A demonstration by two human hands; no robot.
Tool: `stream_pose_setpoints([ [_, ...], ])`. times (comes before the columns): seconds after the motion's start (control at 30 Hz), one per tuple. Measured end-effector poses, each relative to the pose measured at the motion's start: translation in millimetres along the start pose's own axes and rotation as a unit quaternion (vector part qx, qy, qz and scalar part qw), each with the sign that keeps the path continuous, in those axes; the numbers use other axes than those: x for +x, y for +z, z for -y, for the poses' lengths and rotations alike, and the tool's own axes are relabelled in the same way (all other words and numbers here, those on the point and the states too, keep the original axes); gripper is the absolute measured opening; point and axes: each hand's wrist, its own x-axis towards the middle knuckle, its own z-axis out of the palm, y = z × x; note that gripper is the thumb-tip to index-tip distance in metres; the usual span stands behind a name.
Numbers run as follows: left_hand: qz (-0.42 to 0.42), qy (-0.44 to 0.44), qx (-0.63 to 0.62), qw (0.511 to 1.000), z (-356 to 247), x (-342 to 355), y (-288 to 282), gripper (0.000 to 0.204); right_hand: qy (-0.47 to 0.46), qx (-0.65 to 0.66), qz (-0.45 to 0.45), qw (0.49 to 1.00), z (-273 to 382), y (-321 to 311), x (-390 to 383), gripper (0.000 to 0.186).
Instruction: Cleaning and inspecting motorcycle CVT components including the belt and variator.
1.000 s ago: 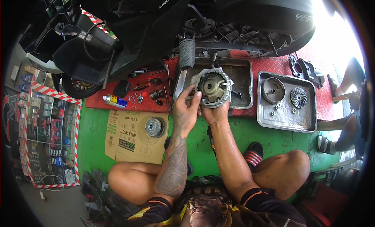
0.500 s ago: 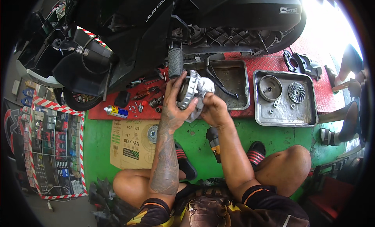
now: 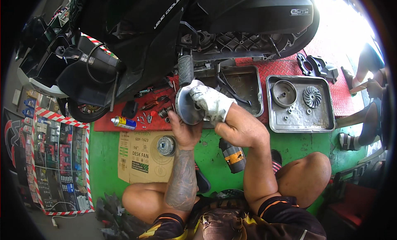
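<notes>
A round, shiny metal pulley disc point(image 3: 185, 107) is tilted up in front of me, its smooth face showing. My left hand point(image 3: 187, 134) grips it from below, thumb at the near left edge and fingers mostly hidden behind. A white cloth point(image 3: 215, 102) with grey smudges is bunched against the disc's right side. My right hand point(image 3: 239, 126) is closed on this cloth and presses it to the metal; the cloth covers most of the fingers. Just beyond the disc is the scooter's ribbed black footpeg point(image 3: 185, 70).
A scooter point(image 3: 248, 16) stands on the red platform point(image 3: 153, 123). Right lies a metal tray point(image 3: 304, 126) with a drum and finned wheel; another tray point(image 3: 261, 89) is behind my hands. A spray can point(image 3: 124, 123), cardboard point(image 3: 132, 157), round clutch part point(image 3: 166, 145) and black-and-orange tool point(image 3: 232, 156) lie around.
The disc has turned from its finned rim to its smooth face and come slightly lower left. My right hand and the cloth have swung over its upper right. My left hand has dropped lower.
</notes>
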Motion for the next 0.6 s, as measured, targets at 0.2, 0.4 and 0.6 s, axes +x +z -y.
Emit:
stream_pose_setpoints([
  [0.2,-0.026,-0.048,-0.095,0.994,22.6,-5.9,18.8,0.072,0.041,-0.18,-0.053,0.981,4.1,-5.6,-9.7,0.05],
  [0.4,-0.008,-0.019,-0.077,0.997,29.3,-6.4,39.8,0.072,0.146,0.097,-0.078,0.981,-22.6,-9.8,-24.6,0.059],
  [0.6,0.093,0.169,0.511,0.838,21.2,-2.0,71.5,0.088,0.077,0.368,-0.357,0.855,-85.3,62.2,-29.8,0.078],
])
